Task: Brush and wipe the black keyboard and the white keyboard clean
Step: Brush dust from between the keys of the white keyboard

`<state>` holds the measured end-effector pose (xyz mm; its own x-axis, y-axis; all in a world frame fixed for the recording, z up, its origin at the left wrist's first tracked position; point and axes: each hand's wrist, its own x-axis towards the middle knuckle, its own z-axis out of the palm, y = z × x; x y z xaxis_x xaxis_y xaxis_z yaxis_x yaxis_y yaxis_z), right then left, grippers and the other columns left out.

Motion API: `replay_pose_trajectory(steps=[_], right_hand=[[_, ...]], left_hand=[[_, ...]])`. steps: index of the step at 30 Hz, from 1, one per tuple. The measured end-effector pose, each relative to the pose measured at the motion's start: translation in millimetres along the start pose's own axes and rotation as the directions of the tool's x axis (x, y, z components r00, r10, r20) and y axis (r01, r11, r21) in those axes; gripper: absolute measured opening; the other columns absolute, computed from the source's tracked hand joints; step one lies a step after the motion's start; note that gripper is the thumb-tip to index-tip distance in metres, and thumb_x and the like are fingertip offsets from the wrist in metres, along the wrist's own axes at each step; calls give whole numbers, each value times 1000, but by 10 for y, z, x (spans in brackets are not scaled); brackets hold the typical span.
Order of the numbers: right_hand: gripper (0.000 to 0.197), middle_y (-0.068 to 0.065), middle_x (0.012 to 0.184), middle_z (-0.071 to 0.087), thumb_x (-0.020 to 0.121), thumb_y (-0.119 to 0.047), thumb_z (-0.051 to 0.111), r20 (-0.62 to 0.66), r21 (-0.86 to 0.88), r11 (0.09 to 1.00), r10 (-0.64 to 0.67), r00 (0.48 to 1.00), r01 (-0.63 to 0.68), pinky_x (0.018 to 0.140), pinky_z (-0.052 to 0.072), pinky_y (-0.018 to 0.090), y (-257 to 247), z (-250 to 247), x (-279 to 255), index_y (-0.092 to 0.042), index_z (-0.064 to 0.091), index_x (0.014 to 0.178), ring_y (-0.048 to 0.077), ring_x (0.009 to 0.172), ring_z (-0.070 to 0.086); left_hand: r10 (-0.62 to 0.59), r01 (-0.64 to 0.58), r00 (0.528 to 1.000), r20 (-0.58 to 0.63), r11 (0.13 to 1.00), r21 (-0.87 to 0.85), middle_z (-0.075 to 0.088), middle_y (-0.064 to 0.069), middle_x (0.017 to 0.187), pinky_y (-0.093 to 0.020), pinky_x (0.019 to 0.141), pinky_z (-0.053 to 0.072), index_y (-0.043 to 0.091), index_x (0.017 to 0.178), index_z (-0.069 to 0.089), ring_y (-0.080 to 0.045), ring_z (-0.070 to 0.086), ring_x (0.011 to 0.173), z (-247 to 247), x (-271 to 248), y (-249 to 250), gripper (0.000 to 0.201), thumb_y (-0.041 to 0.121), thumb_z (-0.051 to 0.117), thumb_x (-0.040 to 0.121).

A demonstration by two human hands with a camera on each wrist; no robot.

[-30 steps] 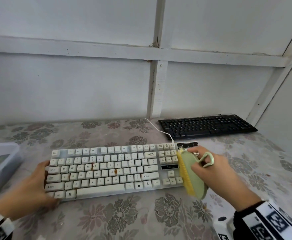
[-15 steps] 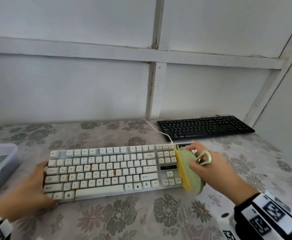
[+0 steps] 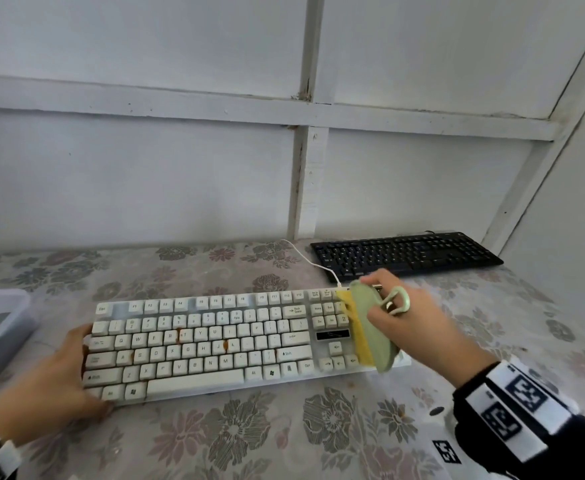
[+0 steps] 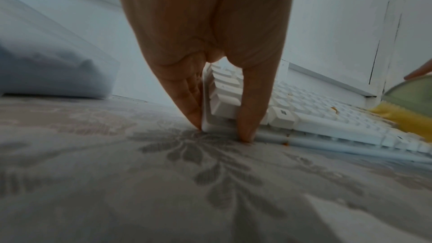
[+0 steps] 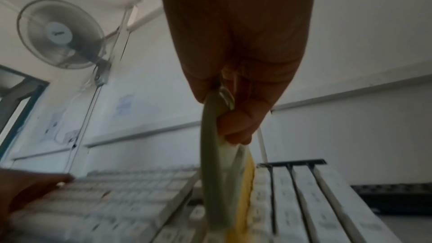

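My right fingers [image 3: 375,281] curl round the oval green plastic brush with yellow bristles [image 3: 374,337], on the long white keyboard [image 3: 197,341] mid-frame. My left hand [image 3: 52,386] pinches its corner. The flat black keyboard [image 3: 405,254] lies upper right. Hard pushing could flick orange bits [image 3: 227,345] around.

white keyboard [image 3: 197,341] with orange-brown stains, black keyboard [image 3: 405,254], green brush [image 3: 379,349] with yellow bristles [image 3: 359,337], grey-pink floral tablecloth [image 3: 235,436]
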<state>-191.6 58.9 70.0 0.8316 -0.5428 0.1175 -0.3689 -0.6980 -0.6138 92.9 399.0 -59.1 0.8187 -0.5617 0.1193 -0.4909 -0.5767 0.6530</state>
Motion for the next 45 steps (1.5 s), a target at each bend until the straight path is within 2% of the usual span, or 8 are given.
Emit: replay_pose_trajectory(steps=[7,14,19,24,28,35,40,45], right_hand=[[26,0,64,49,84,-9,53,143,41,994,93,985,-100,42,34,17,114,-134,-250,-32,57,95,8,48,40],[34,-3,82,67,82,-10,54,-153,170,985,34,988,-7,53,56,43,-64,-268,-2,-38,59,100,22,68,64],[39,0,87,67,83,-10,52,-119,181,983,21,993,1,50,54,34,-81,-38,91,-42,57,104,24,65,61],[34,15,77,63,84,-8,50,-22,164,986,41,999,-37,43,33,22,23,124,-102,-39,54,97,11,49,40],[29,13,65,53,83,-8,51,55,160,984,73,996,-81,40,35,17,18,108,-188,-30,57,101,10,46,38],[35,5,83,66,83,-9,52,-189,169,985,12,982,20,43,38,20,-125,-53,63,-36,56,105,18,56,52],[30,6,73,63,86,-9,51,-26,118,993,-11,1000,14,40,33,18,-35,106,-20,-35,54,101,6,47,42],[31,0,58,47,83,-8,51,39,150,988,42,998,-47,43,29,23,41,132,-194,-35,55,99,9,47,34]], left_hand=[[-100,115,982,161,990,-82,66,-6,108,-46,83,48,33,130,41,-35,63,99,63,195,-394,108,22,96,38],[-23,73,968,252,979,-191,63,2,122,-47,88,50,35,136,38,-23,62,110,142,301,-685,115,27,97,38],[-27,26,999,-21,999,-43,53,-10,94,-41,71,39,35,129,40,-28,46,79,15,-25,118,107,-2,88,41],[-9,9,1000,-12,1000,-28,48,-5,87,-39,67,36,58,114,30,-25,45,76,-22,-69,239,109,1,87,41],[-77,77,997,23,997,-6,47,-6,93,-36,73,36,9,137,37,-25,45,83,-18,-107,307,106,0,87,44],[-61,60,994,94,998,14,51,-3,97,-32,73,40,23,134,32,-21,50,85,-23,-33,136,101,9,85,49],[-20,59,962,271,989,-137,62,3,123,-41,91,50,31,133,37,-19,62,110,-19,135,-243,109,29,96,41],[3,30,976,218,989,-145,65,-4,112,-43,88,51,25,128,42,-21,65,102,36,207,-349,104,21,97,40]])
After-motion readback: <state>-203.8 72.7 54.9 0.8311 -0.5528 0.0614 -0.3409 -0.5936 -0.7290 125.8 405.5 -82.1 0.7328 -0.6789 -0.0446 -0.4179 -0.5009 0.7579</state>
